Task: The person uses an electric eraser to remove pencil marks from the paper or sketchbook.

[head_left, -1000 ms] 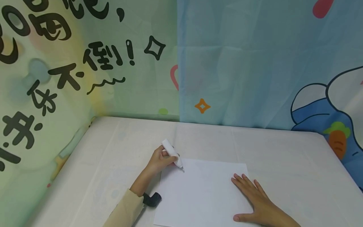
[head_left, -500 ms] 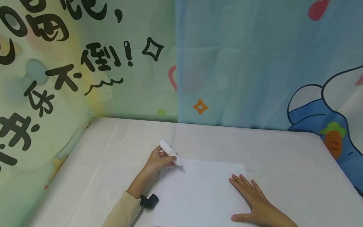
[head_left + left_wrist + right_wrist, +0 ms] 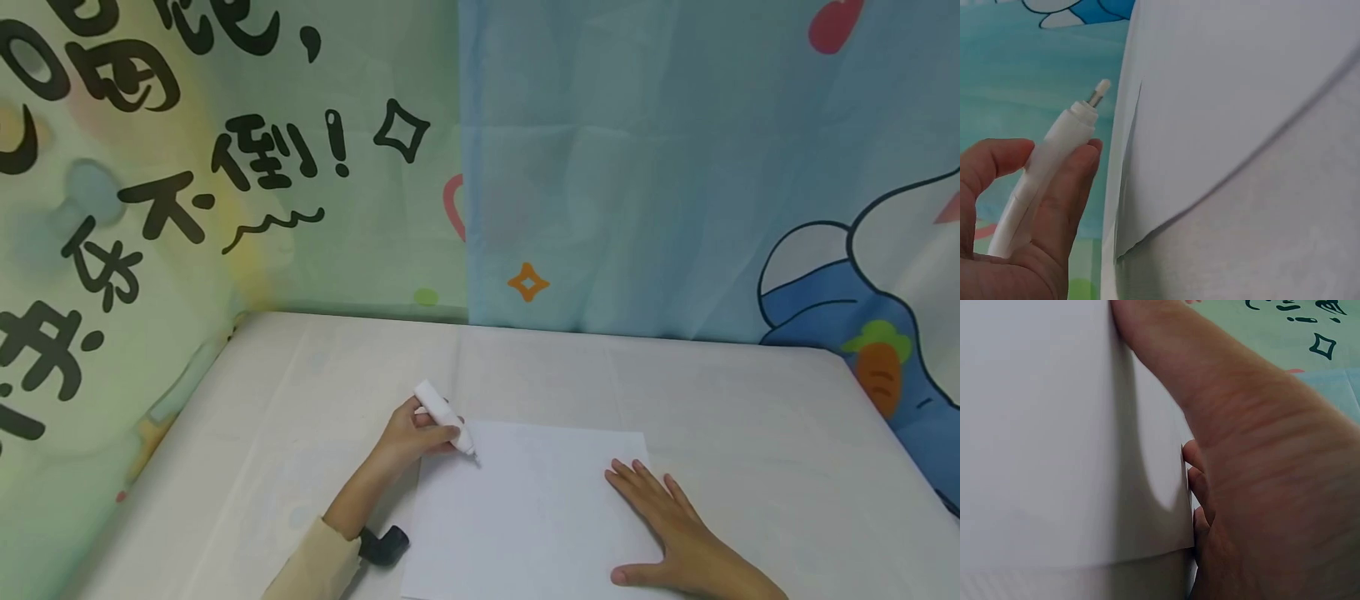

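My left hand (image 3: 405, 439) pinches a white electric eraser (image 3: 441, 412) between thumb and fingers. The left wrist view shows its thick barrel, with a thin metal neck and small white tip (image 3: 1103, 86) at the end. In the head view the tip points down and right, close over the upper left part of a blank white sheet of paper (image 3: 525, 517). Fingers spread, my right hand (image 3: 667, 533) rests flat on the sheet's right side. In the right wrist view its thumb (image 3: 1154, 331) lies over the paper and the other fingers reach along the edge.
A white cloth covers the table (image 3: 360, 358). Behind it hangs a printed backdrop (image 3: 637, 167), green on the left and blue on the right. A black strap piece (image 3: 385, 547) sticks out at the left wrist beside the paper's left edge.
My left hand, with the electric eraser, has shifted slightly down and left, its tip now a little lower over the paper. The right hand stays on the sheet. The head view has turned slightly.
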Available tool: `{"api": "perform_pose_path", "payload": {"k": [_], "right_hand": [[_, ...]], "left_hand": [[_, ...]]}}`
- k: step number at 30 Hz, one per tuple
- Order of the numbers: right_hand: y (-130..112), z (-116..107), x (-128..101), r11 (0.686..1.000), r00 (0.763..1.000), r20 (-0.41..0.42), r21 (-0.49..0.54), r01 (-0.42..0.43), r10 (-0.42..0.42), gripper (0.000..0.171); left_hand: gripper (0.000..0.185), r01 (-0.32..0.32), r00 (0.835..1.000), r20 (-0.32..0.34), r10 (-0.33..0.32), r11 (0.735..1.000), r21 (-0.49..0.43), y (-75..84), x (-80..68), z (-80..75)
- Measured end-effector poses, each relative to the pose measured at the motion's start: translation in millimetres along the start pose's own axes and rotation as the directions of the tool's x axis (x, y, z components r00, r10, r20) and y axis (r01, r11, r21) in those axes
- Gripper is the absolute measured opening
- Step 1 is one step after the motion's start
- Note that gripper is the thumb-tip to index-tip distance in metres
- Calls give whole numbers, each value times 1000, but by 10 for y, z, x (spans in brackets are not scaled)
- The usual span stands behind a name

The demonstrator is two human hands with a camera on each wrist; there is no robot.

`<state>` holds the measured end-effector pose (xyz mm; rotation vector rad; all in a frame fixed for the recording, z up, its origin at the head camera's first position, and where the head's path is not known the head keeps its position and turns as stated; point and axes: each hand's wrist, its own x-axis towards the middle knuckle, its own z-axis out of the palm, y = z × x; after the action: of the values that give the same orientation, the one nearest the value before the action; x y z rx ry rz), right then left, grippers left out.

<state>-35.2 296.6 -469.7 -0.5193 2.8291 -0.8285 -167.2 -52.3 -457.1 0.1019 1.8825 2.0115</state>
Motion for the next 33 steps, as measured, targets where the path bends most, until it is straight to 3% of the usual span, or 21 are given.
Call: {"api": "perform_pose_path", "payload": {"k": [11, 25, 33], "right_hand": [[-22, 10, -2, 998, 998, 22, 41, -54, 53, 105], [-1, 6, -7, 1000, 1000, -10, -13, 5, -5, 106], [4, -1, -2, 1000, 1000, -9, -11, 4, -4, 106]], "left_hand": [[42, -2, 1000, -25, 3, 999, 42, -26, -6, 16], [45, -22, 999, -33, 27, 989, 144, -17, -19, 95], [46, -37, 999, -15, 39, 988, 147, -22, 14, 79]]}}
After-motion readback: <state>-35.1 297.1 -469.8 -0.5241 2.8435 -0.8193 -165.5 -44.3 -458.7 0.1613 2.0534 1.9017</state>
